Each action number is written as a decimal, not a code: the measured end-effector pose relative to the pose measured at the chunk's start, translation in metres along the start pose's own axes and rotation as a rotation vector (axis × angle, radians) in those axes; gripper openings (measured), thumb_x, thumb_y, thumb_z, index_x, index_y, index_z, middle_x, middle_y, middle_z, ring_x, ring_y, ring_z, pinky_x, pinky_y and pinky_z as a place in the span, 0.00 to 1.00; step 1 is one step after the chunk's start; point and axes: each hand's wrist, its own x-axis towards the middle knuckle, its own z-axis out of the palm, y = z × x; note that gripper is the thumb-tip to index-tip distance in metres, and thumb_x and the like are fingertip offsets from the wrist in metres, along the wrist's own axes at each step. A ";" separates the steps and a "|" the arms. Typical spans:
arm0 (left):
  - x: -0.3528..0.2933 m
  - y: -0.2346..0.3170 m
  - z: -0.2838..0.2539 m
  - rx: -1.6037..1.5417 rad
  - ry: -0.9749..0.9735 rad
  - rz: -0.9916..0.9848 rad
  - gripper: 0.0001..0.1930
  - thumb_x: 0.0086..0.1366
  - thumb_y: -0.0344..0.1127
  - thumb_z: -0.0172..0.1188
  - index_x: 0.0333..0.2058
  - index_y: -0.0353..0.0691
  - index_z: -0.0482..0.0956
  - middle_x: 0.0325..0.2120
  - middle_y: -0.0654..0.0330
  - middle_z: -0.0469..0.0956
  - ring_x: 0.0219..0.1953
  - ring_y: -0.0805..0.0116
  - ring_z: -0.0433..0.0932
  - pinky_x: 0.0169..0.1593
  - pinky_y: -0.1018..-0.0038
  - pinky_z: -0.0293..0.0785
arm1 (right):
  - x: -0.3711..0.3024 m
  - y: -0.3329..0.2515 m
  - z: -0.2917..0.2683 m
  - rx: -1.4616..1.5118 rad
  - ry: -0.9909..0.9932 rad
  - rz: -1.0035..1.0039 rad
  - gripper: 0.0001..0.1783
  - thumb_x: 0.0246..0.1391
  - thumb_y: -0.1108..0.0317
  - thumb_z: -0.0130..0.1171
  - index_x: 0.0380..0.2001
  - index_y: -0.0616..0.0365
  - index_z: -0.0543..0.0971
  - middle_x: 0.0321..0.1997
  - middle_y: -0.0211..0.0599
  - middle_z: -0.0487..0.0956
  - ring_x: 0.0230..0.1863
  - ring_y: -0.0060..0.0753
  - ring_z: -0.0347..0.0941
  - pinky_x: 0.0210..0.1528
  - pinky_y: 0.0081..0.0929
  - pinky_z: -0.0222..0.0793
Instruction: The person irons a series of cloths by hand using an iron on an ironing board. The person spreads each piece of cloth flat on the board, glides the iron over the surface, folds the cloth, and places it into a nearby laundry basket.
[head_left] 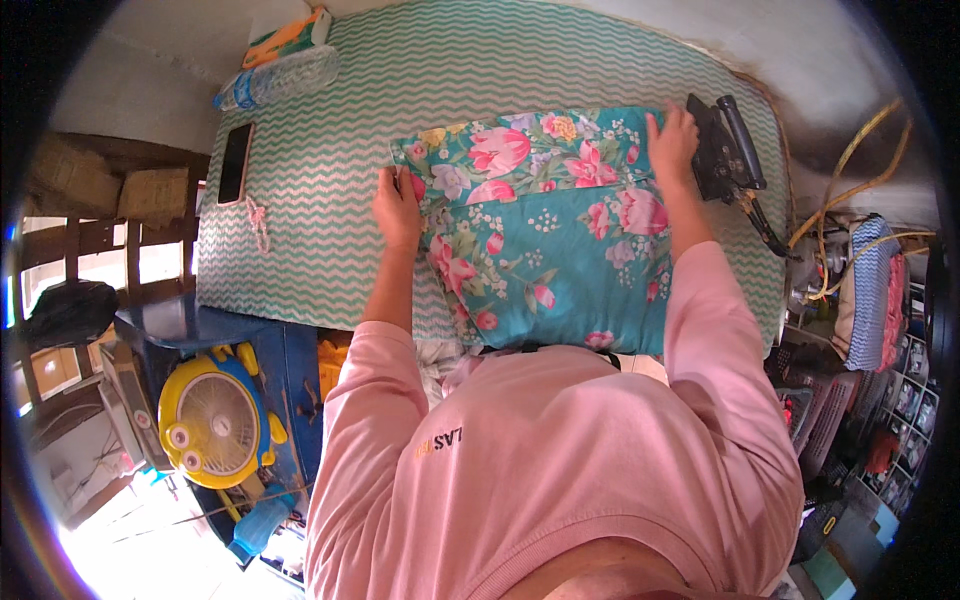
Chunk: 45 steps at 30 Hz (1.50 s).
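In the head view, a teal floral cloth [560, 255] lies over the near, right-of-centre part of a table covered with a green-and-white zigzag cover [330, 250]. The cloth's straight far edge runs left to right, its right end slightly nearer the table's far edge; a seam or fold crosses it roughly parallel below that. Its other side points toward the person and reaches the table's near edge, against the pink shirt [560, 450]. The visible part is nearly as deep as it is wide, so its long axis cannot be told surely. The left hand [398, 208] touches the cloth's left edge just below the far left corner, its fingers bent; whether they clamp the fabric cannot be told. The right hand [675, 145] is at the far right corner, thumb on the cloth and apart from the fingers, which extend past its right edge; a pinch cannot be made out. Just beside that hand, near the table's right edge, rests a black clothes iron [722, 150]. Near the table's left edge lie a smartphone [235, 163] and a pink cord [257, 222]; toward the far left corner, a clear plastic bottle [285, 78] lies beside an orange-and-green pack [287, 38].
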 end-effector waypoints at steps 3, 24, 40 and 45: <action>0.000 -0.004 0.003 0.008 0.013 -0.006 0.08 0.58 0.35 0.47 0.27 0.36 0.66 0.21 0.48 0.71 0.24 0.48 0.70 0.25 0.66 0.64 | -0.021 -0.067 -0.010 0.387 -0.118 -0.233 0.28 0.44 0.57 0.52 0.48 0.59 0.62 0.48 0.48 0.64 0.47 0.48 0.61 0.48 0.42 0.55; -0.127 -0.013 -0.060 -0.436 -0.216 -0.467 0.10 0.56 0.35 0.53 0.27 0.32 0.70 0.20 0.63 0.71 0.21 0.81 0.65 0.23 0.84 0.61 | -0.076 0.020 -0.017 0.053 -0.286 -0.279 0.35 0.50 0.46 0.39 0.55 0.60 0.54 0.59 0.45 0.54 0.60 0.42 0.47 0.59 0.41 0.38; -0.214 -0.038 -0.078 -0.516 -0.125 -0.404 0.10 0.56 0.36 0.54 0.21 0.36 0.69 0.16 0.71 0.64 0.20 0.83 0.58 0.23 0.84 0.54 | -0.245 0.138 -0.164 0.271 -0.385 0.166 0.16 0.38 0.55 0.60 0.26 0.56 0.75 0.25 0.38 0.71 0.28 0.37 0.67 0.31 0.29 0.62; -0.225 -0.041 -0.076 -0.727 -0.250 -0.591 0.09 0.57 0.38 0.52 0.24 0.41 0.70 0.20 0.72 0.67 0.23 0.83 0.62 0.26 0.85 0.54 | -0.267 0.157 -0.160 0.571 -0.104 0.293 0.13 0.43 0.61 0.57 0.27 0.60 0.74 0.26 0.35 0.72 0.26 0.31 0.67 0.30 0.25 0.63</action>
